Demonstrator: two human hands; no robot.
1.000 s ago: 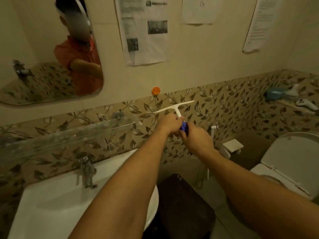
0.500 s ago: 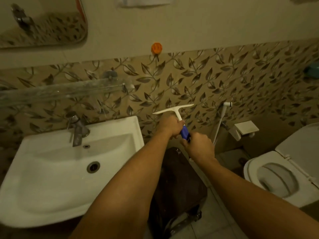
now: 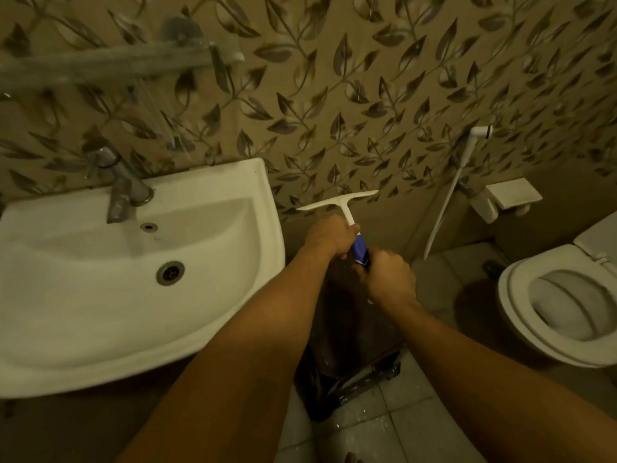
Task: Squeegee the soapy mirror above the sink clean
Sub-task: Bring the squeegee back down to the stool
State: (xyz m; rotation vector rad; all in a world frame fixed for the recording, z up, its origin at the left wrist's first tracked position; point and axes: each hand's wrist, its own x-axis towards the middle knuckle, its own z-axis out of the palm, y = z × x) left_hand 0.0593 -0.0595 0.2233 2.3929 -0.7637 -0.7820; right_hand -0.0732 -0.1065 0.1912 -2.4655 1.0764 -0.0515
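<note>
Squeegee (image 3: pixel 347 208) held just right of the sink (image 3: pixel 233 295), blade uppermost. Left hand (image 3: pixel 329 237) closed around the white stem; right hand (image 3: pixel 387 279) closed on the blue grip, probably steadying or adjusting it. Mirror out of view.

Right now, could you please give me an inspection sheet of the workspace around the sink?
Surface: white sink, basin empty, drain open.
Job's things: squeegee held right of the sink; mirror out of view.
Clutter: dark bin on the floor below the hands.
Grippers: left hand and right hand both closed on the squeegee handle.
Cables: white sprayer hose hangs on the wall.
Surroundings: tap, glass shelf, toilet, leaf-pattern tiles.
</note>
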